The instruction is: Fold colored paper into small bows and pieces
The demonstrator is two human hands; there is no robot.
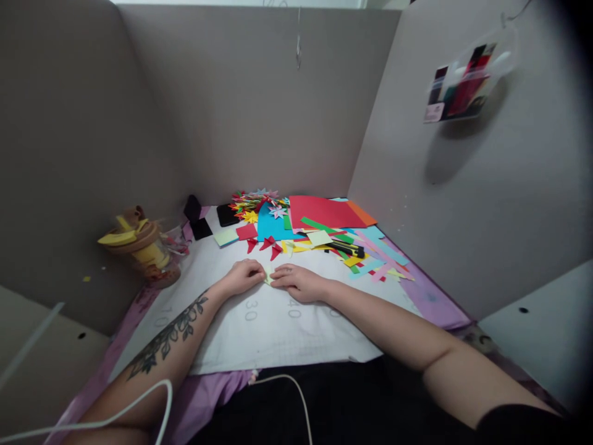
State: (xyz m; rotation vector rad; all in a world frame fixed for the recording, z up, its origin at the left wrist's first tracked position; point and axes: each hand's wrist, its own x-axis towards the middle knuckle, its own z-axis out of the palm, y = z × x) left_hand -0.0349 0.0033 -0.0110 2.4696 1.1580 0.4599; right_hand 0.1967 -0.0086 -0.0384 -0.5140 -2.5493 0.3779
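Both my hands rest on a white cutting mat [259, 334] and meet over a small pale yellow-green paper piece [269, 276]. My left hand [244, 276] has its fingers curled and pinches the paper's left side. My right hand [296, 282] lies flatter, its fingertips pressing on the paper's right edge. Most of the paper is hidden under the fingers. Just beyond the hands lie three small red folded paper pieces [266, 244].
A heap of coloured paper sheets [324, 213], strips [380, 266] and folded paper stars [252, 204] fills the back of the mat. A black-and-yellow knife or pen [347, 248] lies among them. A jar [143, 247] stands at the left. Grey partition walls enclose the desk. A white cable [139, 408] crosses my left forearm.
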